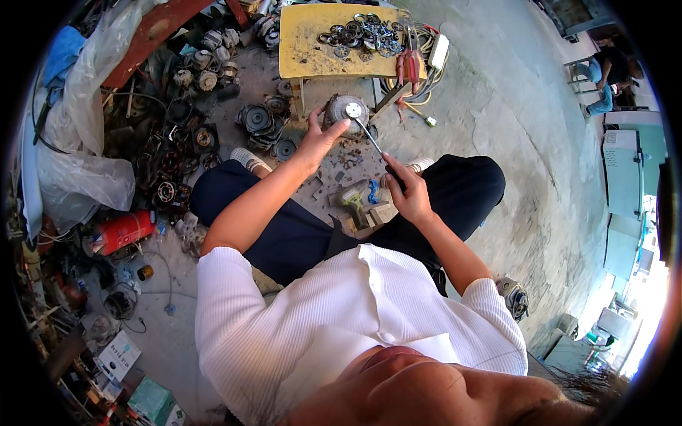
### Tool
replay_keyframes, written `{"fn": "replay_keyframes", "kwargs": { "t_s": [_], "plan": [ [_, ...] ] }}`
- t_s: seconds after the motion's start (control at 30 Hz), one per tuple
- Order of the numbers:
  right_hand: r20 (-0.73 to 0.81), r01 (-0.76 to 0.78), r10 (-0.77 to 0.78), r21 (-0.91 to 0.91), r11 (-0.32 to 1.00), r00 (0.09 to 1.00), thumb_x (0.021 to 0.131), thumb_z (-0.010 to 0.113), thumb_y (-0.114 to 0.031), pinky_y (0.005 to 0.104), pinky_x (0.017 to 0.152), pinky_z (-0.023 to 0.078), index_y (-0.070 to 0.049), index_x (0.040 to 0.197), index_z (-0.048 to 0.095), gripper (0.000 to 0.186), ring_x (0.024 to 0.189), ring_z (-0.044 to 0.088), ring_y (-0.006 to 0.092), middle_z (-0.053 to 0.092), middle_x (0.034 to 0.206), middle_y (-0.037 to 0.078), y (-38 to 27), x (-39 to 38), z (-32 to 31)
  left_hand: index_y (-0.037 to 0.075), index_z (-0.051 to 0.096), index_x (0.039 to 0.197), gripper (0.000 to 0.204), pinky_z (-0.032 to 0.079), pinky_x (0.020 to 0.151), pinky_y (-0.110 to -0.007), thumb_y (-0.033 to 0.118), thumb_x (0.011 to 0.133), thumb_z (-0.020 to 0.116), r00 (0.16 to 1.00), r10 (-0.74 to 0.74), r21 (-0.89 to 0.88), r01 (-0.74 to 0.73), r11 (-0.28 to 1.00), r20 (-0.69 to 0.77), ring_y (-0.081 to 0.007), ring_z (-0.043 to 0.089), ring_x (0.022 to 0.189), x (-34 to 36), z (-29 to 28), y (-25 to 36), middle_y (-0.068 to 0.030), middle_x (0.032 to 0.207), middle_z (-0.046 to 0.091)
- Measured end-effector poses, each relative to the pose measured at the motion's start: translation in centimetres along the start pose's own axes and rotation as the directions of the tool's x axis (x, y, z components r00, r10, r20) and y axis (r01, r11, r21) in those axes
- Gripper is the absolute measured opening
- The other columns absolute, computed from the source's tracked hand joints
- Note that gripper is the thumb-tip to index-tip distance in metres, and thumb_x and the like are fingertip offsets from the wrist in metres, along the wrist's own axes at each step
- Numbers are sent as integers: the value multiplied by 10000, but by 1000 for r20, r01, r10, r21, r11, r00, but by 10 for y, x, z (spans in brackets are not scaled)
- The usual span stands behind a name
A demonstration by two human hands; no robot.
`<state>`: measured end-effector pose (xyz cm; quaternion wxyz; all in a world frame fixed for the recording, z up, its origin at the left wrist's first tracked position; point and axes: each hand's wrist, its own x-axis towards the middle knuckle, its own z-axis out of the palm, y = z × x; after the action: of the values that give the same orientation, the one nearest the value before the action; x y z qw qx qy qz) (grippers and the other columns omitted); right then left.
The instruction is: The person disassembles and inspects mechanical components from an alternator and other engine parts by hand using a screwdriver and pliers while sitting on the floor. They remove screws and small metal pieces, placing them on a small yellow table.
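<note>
In front of my crossed legs, my left hand [321,140] grips a round, dark grey metal part [338,108] at its left side, thumb near the pale disc [353,110] in its middle. My right hand [410,190] is closed on the black handle of a screwdriver [374,143], whose long shaft reaches up-left to that disc. Small dark scraps lie on the floor beneath the part. A green power tool [353,199] with a small blue item [372,190] rests between my legs.
A yellow table [298,42] bears metal rings and red-handled tools, with coiled cables alongside. Piled motor parts [259,121], plastic sheeting [85,170] and a red container [124,231] crowd the left. A seated person [604,78] is at the far right, near pale green cabinets [621,177].
</note>
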<state>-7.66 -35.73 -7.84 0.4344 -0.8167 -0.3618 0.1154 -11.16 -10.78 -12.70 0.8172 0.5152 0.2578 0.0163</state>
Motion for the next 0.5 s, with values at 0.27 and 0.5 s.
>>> {"fn": "replay_keyframes", "kwargs": {
  "t_s": [0.27,0.5],
  "plan": [
    [-82,130,-140,-119,984,987,818,638,24,325,582,460,-92,1302,586,500,575,537,241,538,691,105,1,0,-16,125,390,1406,749,351,1076,-395,473,834,726,952,66,-143,-24,989,298,-190,457,1259,-22,17,54,-48,1337,496],
    [-121,210,-224,-120,970,967,855,569,58,262,718,486,-9,1312,554,462,748,615,196,627,856,118,-3,8,-35,133,371,1427,851,422,1041,-468,702,815,533,889,-1,-447,231,864,457,-229,483,1277,-9,3,58,-73,1391,484]
  ]
}}
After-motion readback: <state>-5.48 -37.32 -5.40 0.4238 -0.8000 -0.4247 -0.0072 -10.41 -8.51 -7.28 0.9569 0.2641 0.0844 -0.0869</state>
